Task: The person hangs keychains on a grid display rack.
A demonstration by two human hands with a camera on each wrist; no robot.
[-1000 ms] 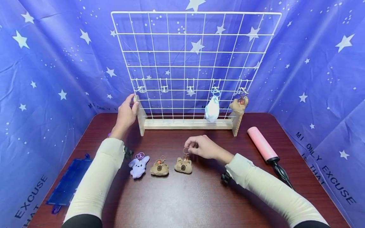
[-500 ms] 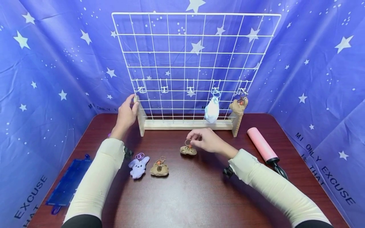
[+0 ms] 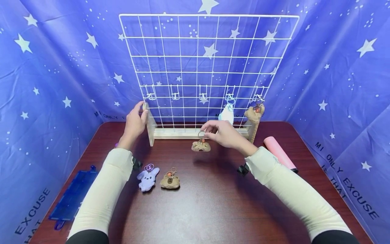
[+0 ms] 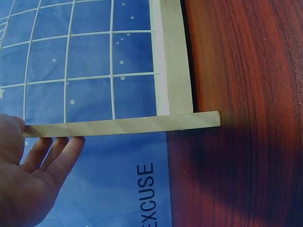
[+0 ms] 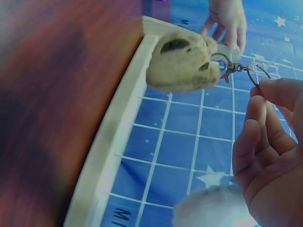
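Observation:
My right hand [image 3: 223, 134] pinches the metal ring of a brown plush bear-like keychain [image 3: 201, 146], which hangs above the table before the rack's base. In the right wrist view the ring [image 5: 258, 75] sits between thumb and fingertip, and the plush [image 5: 182, 64] dangles from its clasp. At the rack's left end my left hand [image 3: 135, 120] grips the wooden side post [image 4: 118, 126], thumb on one face and fingers on the other. The white wire grid rack [image 3: 198, 72] carries a row of hooks. A white plush keychain [image 3: 226, 113] and another brown one [image 3: 254, 113] hang at its right.
On the table lie a lilac bunny keychain [image 3: 148, 179] and a brown plush keychain [image 3: 170, 181]. A blue translucent plastic piece [image 3: 73, 196] is at the left. To the right lies a pink cylinder [image 3: 280, 152], partly behind the right sleeve. Starry blue cloth surrounds the table.
My right hand has lifted the brown plush keychain off the table and carried it forward toward the rack. The left hand has stayed on the post.

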